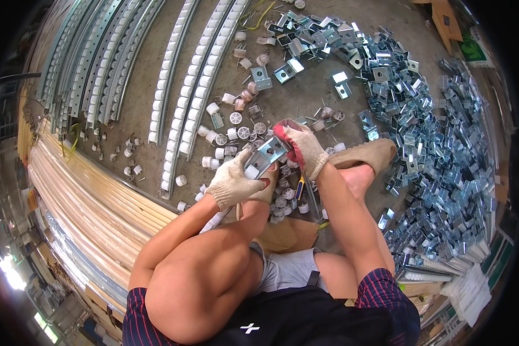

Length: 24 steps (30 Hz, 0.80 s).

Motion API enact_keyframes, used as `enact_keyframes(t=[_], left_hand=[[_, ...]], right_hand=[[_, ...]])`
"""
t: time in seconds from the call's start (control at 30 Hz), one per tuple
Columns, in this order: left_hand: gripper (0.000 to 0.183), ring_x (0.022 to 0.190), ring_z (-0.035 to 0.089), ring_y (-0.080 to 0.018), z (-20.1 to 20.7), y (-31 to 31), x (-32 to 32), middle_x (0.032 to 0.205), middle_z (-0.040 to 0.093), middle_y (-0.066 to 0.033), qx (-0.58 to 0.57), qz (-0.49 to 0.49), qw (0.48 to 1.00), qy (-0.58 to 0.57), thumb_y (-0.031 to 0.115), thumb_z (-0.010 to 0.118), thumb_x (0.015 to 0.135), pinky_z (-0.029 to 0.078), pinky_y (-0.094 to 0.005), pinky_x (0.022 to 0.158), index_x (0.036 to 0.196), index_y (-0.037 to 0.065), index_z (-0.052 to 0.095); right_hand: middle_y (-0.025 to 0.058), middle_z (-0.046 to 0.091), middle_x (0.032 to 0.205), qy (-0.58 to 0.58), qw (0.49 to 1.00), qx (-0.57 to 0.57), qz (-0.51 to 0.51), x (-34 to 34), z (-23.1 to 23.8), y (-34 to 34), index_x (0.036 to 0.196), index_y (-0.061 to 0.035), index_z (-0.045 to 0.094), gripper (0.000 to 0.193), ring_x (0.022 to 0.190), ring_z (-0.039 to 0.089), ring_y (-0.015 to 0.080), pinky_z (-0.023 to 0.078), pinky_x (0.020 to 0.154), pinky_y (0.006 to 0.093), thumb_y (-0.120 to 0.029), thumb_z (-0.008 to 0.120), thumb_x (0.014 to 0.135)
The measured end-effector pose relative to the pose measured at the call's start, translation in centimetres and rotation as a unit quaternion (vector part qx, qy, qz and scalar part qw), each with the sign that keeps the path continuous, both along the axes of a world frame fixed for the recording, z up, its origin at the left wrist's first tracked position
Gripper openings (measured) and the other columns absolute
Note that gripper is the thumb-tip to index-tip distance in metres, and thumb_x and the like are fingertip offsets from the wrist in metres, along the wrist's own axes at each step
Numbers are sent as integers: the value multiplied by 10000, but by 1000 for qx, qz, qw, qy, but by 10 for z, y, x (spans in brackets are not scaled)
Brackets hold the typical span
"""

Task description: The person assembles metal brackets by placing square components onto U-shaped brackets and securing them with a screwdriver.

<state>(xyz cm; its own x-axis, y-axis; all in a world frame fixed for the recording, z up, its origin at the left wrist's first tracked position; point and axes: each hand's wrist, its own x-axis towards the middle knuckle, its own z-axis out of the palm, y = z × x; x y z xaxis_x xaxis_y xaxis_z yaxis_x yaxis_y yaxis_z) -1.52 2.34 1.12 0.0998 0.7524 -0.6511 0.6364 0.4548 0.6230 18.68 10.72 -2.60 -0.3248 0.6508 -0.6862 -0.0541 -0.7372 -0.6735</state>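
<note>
Near the middle of the frame the person, squatting over a concrete floor (305, 98), holds a bent metal bracket (265, 154) between two gloved hands. The left hand (234, 183) is closed around the bracket's lower left end, and the right hand (303, 149), its glove red at the fingertips, is clamped over the upper right end, so both grips are tight on the same piece. The work in hand looks like fitting or checking a part on that bracket, and it would go best if the left hand keeps the piece level and steady while the right does the fine work, with the bracket kept up off the clutter below. Small white rollers (232, 134) lie scattered on the floor just beyond the hands, a large heap of shiny brackets (438, 150) fills the right side of the frame, and long roller tracks (173, 63) run down the upper left. A sandal (370, 154) shows to the right of the hands. The gloves cover most of the bracket, so whether a roller or a pin sits inside it cannot be told. A yellow and blue object (300, 187) beneath the wrists is too hidden to identify, and the frame's edges are dark and bent.
</note>
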Motion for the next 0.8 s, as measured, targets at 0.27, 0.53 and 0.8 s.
enact_keyframes(t=[0.27, 0.53, 0.8], left_hand=[[581, 1008, 727, -435, -3, -11, 9, 1036, 743, -239, 29, 4, 999, 24, 307, 840, 756, 575, -492, 885, 1237, 77, 610], [648, 1042, 717, -455, 4, -9, 20, 1097, 740, -248, 20, 0, 1000, 11, 280, 840, 772, 570, -505, 904, 1337, 110, 572], [706, 1044, 719, -447, -5, -10, 23, 1100, 743, -244, 18, 4, 1000, -21, 256, 856, 736, 565, -500, 900, 1363, 127, 559]], right_hand=[[-60, 673, 905, 30, 998, 46, 25, 3, -17, -3, 1091, -159, 726, 196, 693, 565, 20, 399, 526, 210, -332, 677, 1013], [-16, 647, 1017, -7, 932, 317, 174, 25, -35, 7, 1229, -105, 694, 266, 735, 577, 34, 447, 567, 219, -290, 647, 1044], [-86, 519, 812, 68, 986, 8, 151, 25, 11, 10, 1041, -113, 601, 168, 670, 467, 9, 376, 558, 202, -272, 656, 1043]])
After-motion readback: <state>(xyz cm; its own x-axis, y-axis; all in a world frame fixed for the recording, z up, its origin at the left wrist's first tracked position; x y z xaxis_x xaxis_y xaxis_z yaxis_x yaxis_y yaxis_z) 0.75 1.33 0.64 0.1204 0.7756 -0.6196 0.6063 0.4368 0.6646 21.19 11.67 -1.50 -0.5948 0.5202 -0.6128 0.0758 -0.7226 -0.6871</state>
